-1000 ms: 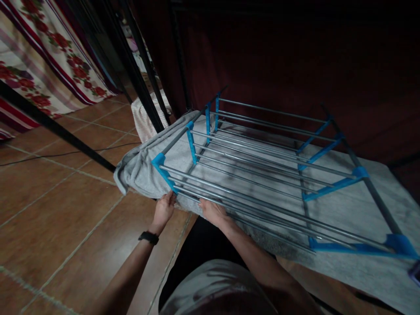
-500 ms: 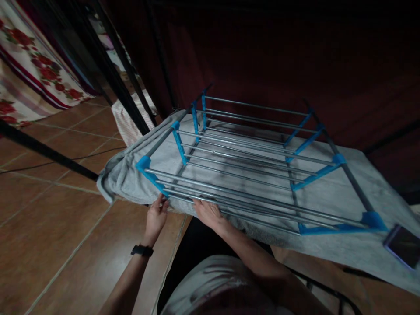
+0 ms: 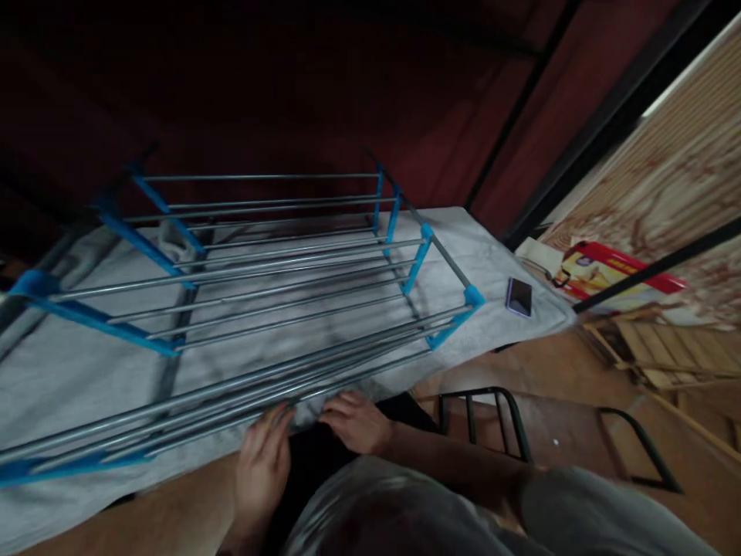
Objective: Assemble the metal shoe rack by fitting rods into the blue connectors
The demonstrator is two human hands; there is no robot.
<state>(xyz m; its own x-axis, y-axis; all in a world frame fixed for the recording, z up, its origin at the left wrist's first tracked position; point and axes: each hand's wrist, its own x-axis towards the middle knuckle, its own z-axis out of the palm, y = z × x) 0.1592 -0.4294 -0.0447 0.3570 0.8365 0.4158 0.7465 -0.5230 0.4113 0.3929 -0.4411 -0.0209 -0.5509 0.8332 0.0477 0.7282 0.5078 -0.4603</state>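
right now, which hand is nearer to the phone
Right. The right hand is at the near edge of the rack, left of and below the phone in the picture; the left hand is by the same edge, farther left.

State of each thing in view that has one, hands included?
Grey cover, spread out
Rack, resting on the cover
Phone, screen up, dark
Left hand, fingers bent near the rack's edge, grip unclear
Right hand, fingers bent, grip unclear
Red box, open or shut unclear
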